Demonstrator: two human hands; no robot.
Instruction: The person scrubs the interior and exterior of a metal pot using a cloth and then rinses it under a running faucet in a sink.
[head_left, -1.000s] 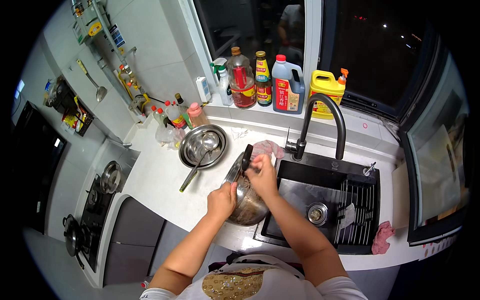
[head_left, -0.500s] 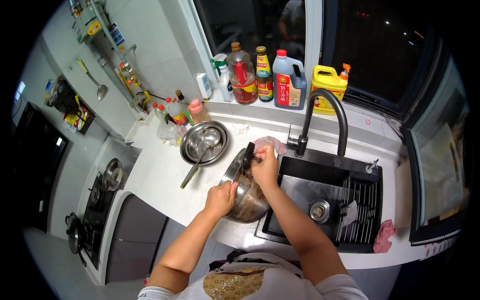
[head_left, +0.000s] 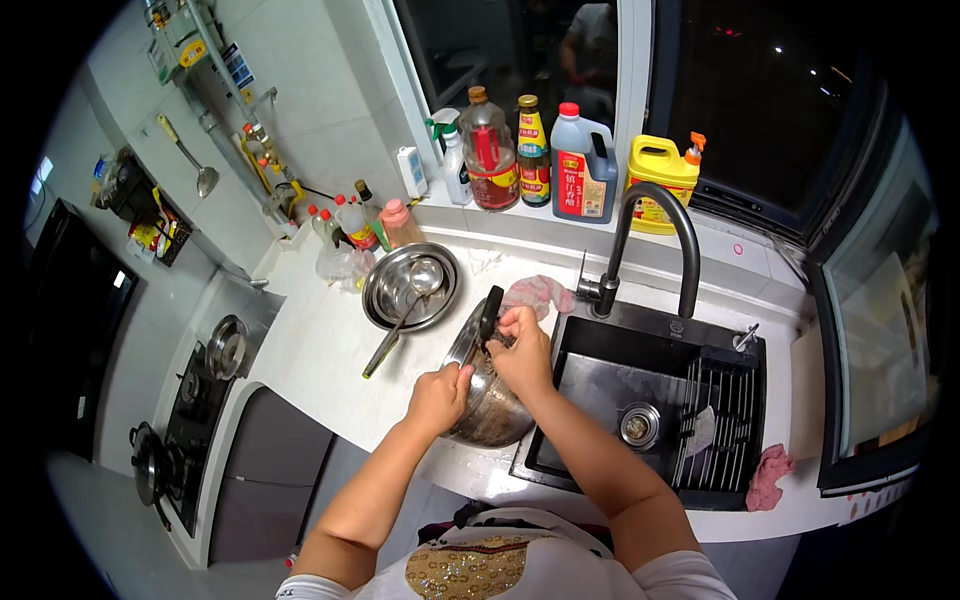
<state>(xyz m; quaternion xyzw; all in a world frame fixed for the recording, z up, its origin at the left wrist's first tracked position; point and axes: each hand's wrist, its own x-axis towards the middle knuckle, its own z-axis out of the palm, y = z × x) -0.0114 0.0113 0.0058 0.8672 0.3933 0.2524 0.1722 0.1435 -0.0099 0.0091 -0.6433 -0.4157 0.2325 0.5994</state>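
1. At the left side of a wide, round, silvery metal pan with a brown-stained outer wall (head_left: 490, 414), the fingers of the left hand (head_left: 436, 402) are wrapped over the rim, with the thumb toward the outer wall.
2. Beside the pan's straight black handle (head_left: 491, 308), the fingers of the right hand (head_left: 523, 352) are bunched together at a dark patch; whether they grasp something small or only press on the metal, I cannot tell.
3. The pan stands tipped up on the white surface (head_left: 320, 350), just left of the sink, its outer side turned toward the right hand.
4. It looks stiff and sturdy, probably moderately heavy and not fragile; the smooth, curved wall would likely slip if wet. The rim seems the firmest place to take hold, the handle the next best, while the rounded body gives little purchase.
5. Near the handle lies a crumpled pink-and-white cloth (head_left: 540, 292); to the left sit nested round steel bowls (head_left: 371, 312) with a steel ladle (head_left: 426, 276) resting in them.
6. To the right is a rectangular black sink (head_left: 600, 380) under a curved black tap (head_left: 688, 250).
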